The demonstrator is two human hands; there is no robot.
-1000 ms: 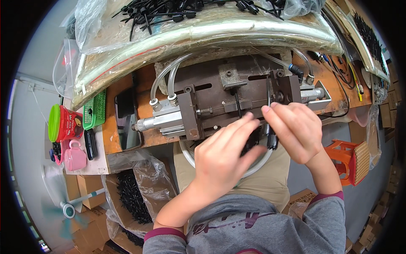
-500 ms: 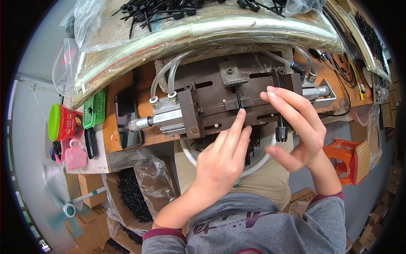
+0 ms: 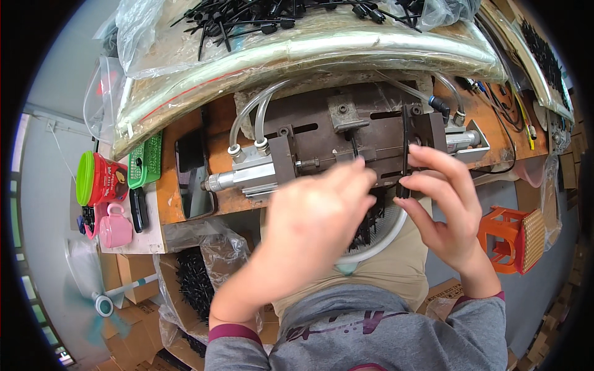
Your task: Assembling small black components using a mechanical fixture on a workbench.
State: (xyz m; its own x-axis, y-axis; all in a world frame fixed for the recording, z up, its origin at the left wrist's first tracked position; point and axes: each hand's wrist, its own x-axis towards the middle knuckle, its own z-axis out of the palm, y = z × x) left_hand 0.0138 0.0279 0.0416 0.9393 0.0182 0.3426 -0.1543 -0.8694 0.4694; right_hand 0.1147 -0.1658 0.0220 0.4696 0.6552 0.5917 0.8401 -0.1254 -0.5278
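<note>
My right hand [image 3: 450, 207] pinches a slim black plastic stem part [image 3: 406, 139] between thumb and fingers, its long shaft pointing away from me over the right side of the metal clamping fixture [image 3: 322, 139]. My left hand [image 3: 318, 216] is smeared by motion at the front of the fixture. Its fingertips are near a second black stem [image 3: 354, 145] lying in the centre slot; whether they grip it cannot be told. Below the hands, a round white basket [image 3: 388, 238] holds more black parts, partly hidden by my left hand.
Pneumatic cylinders [image 3: 250, 176] with clear hoses [image 3: 263, 111] flank the fixture. A plastic-covered ledge [image 3: 309, 52] bears a heap of black parts [image 3: 247, 21]. Left are a phone [image 3: 193, 170], green basket [image 3: 146, 162], pink cup [image 3: 116, 229] and fan [image 3: 102, 305]; right, an orange stool [image 3: 498, 238].
My right fingers have closed around the black stem part, which has shifted farther from me. My left hand, earlier pointing at the centre slot, has moved slightly left and is blurred.
</note>
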